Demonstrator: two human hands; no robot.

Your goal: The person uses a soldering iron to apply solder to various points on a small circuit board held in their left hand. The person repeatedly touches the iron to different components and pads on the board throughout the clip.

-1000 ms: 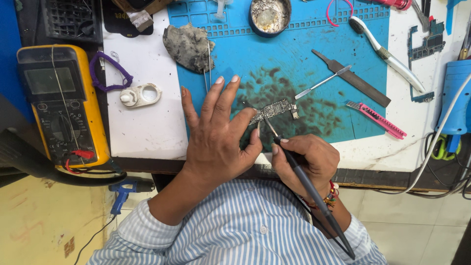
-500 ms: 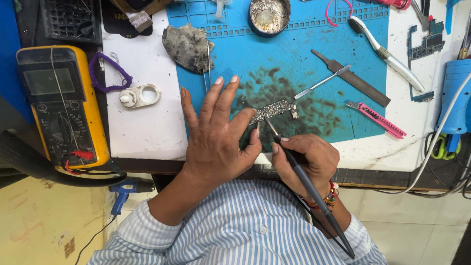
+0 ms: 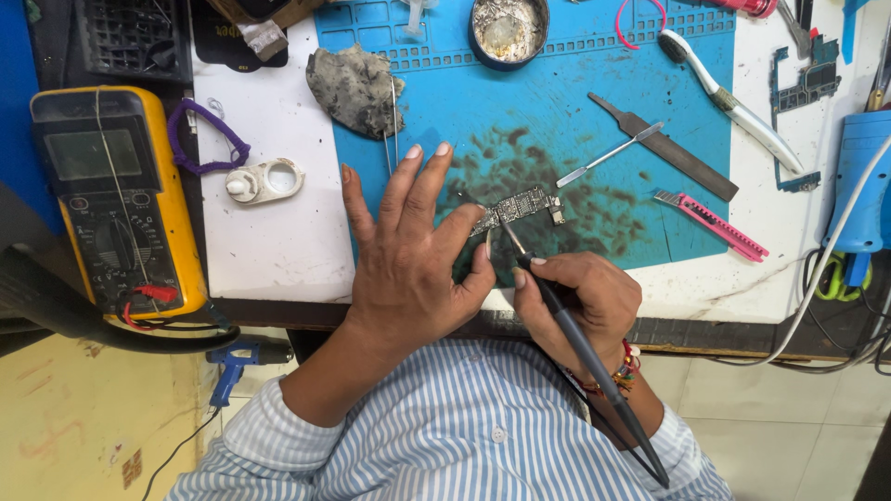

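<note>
A small circuit board (image 3: 516, 206) lies on the blue work mat (image 3: 557, 111), which is stained dark around it. My left hand (image 3: 408, 260) presses down on the board's left end with spread fingers and pinches it with the thumb. My right hand (image 3: 580, 301) grips a dark soldering iron (image 3: 575, 339) like a pen, its tip touching the board near the middle. The iron's handle runs back toward my striped shirt.
A yellow multimeter (image 3: 116, 199) sits at the left. On the mat lie a metal spatula (image 3: 608, 156), a flat file (image 3: 668, 148), a pink cutter (image 3: 710, 224), a toothbrush (image 3: 729, 97), a round tin (image 3: 506, 28) and a grey rag (image 3: 357, 88). Cables hang at right.
</note>
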